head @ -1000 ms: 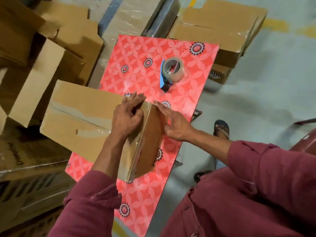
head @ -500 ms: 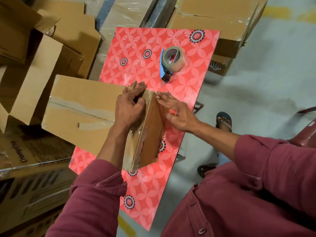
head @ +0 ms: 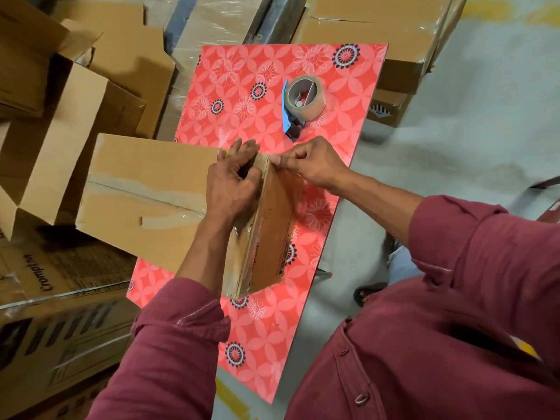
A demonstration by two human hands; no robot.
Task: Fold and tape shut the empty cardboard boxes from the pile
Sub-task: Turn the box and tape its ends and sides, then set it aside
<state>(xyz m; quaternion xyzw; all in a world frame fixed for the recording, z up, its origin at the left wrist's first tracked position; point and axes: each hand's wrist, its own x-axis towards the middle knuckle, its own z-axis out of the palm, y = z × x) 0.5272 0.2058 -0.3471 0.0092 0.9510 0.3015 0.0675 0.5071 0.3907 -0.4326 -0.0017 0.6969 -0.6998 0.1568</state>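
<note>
A long brown cardboard box (head: 145,189) lies across the red patterned table (head: 266,334), its top seam taped and its right end facing me. My left hand (head: 233,180) rests on the top of the box at that end edge, fingers bent over the clear tape there. My right hand (head: 312,165) has its fingers curled and pinches the tape at the far upper corner of the box end. A roll of brown tape on a blue dispenser (head: 303,101) stands on the table just behind my hands.
Open and flattened cartons (head: 69,95) are heaped to the left, with printed boxes (head: 60,298) below them. Closed cartons (head: 378,28) stack behind the table's far right corner. Grey floor (head: 469,101) lies to the right, with a sandalled foot (head: 368,294) beside the table.
My right hand has gone from flat fingers stroking the box end to curled fingers pinching at the top corner. My left hand has stayed on the box edge.
</note>
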